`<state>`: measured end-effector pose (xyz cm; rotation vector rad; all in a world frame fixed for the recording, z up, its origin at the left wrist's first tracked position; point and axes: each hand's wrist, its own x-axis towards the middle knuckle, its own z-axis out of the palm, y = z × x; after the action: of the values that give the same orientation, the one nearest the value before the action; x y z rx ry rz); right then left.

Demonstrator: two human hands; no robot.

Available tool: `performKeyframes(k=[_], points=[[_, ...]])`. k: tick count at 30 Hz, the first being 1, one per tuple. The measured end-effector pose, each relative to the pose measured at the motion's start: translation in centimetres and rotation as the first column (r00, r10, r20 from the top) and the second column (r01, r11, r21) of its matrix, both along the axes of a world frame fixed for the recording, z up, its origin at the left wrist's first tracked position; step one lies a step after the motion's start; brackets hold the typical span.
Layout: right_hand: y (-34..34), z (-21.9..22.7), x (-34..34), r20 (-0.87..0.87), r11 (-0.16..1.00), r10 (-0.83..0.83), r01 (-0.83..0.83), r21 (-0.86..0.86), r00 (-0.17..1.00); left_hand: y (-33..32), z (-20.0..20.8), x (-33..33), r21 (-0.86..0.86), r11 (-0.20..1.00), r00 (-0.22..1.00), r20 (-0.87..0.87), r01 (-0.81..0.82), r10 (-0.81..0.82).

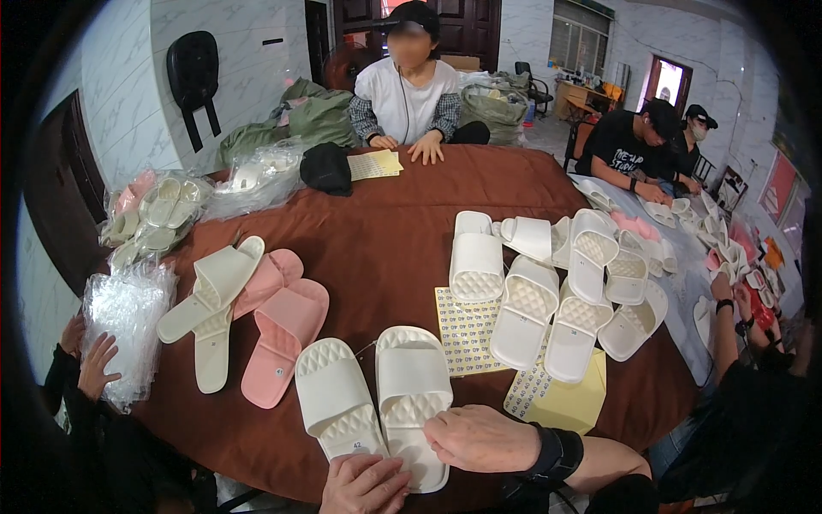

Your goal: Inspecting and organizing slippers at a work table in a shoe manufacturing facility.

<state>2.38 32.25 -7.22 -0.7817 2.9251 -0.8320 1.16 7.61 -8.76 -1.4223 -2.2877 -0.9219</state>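
Observation:
A pair of white slippers lies side by side on the brown cloth right before me, toes pointing away. The left slipper [341, 390] carries a small printed sticker [357, 446] on its insole. My left hand [366, 484] is curled over the heel of that slipper; its thumb is hidden. Above the insole of the right slipper [413, 385] is my right hand [486, 435], its fingers pinched together; whatever they hold is too small to make out. A thin clear strand shows between the two slippers near their toes.
Pink slippers [287, 338] and cream slippers [224, 278] lie to the left, beside stacked clear plastic bags [128, 330]. White slippers [572, 330] overlap sticker sheets [467, 330] at right. A person [409, 90] sits across the table; others work at right. Another person's hand [98, 367] touches the bags.

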Motion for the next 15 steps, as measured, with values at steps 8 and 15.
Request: performKeyframes(k=[8,15], points=[[-0.08,-0.04,-0.13,-0.081,0.996,0.061,-0.056,0.073,0.995,-0.11,-0.01,-0.20,0.003,1.000,1.000,-0.001,0.009,-0.009],[-0.15,-0.34,0.67,-0.033,0.999,0.028,-0.027,0.035,0.999,-0.16,-0.09,0.52,-0.001,1.000,1.000,0.002,0.007,-0.007]])
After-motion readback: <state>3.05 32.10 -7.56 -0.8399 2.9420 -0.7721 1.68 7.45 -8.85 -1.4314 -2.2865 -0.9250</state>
